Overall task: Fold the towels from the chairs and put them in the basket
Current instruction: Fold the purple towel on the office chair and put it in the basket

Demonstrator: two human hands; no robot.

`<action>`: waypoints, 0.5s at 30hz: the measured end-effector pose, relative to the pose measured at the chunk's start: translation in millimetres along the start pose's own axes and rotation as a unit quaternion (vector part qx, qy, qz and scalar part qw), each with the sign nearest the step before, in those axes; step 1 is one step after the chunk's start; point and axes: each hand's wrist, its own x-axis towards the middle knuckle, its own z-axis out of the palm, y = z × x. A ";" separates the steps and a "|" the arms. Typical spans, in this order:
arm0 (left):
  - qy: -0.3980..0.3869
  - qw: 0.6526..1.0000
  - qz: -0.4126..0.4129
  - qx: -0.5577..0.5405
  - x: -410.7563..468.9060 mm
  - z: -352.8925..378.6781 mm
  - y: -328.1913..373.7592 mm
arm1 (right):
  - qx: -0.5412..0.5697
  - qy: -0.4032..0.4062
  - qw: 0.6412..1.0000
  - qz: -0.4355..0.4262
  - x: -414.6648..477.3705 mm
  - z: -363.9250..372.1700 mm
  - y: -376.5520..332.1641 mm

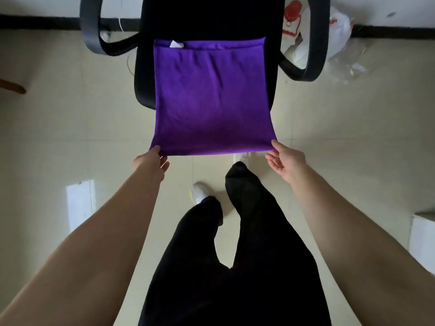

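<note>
The left hand pinches the near left corner of the purple towel, thumb on top and the fingers tucked below the cloth. The right hand pinches the near right corner between thumb and forefinger, its other fingers loosely curled, palm turned inward. Between the two hands the near edge runs taut and almost straight, lifted clear past the front lip of the black chair. Beyond the fingers the towel lies flat over the seat, already doubled: at the far edge a second layer shows just past the top one, with a small white label at the far left corner. Its side edges sit inside the seat's sides, leaving a dark margin each way. Outward from the hands the left armrest and the right armrest curve up, well apart from the cloth. Bare pale floor tiles spread to either side of both hands. Below the held edge stand the person's black trousers and white shoes. Past the right armrest, white plastic bags lie against the wall.
</note>
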 end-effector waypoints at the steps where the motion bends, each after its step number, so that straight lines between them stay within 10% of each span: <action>1: 0.001 1.000 0.000 0.005 -1.4 -1.2 -0.7 | 0.008 -0.003 1.000 0.000 -0.9 -0.1 1.3; 15: -0.041 0.989 0.129 0.061 -9.0 72.7 150.4 | 0.077 -0.065 0.983 -0.156 4.0 72.9 -150.4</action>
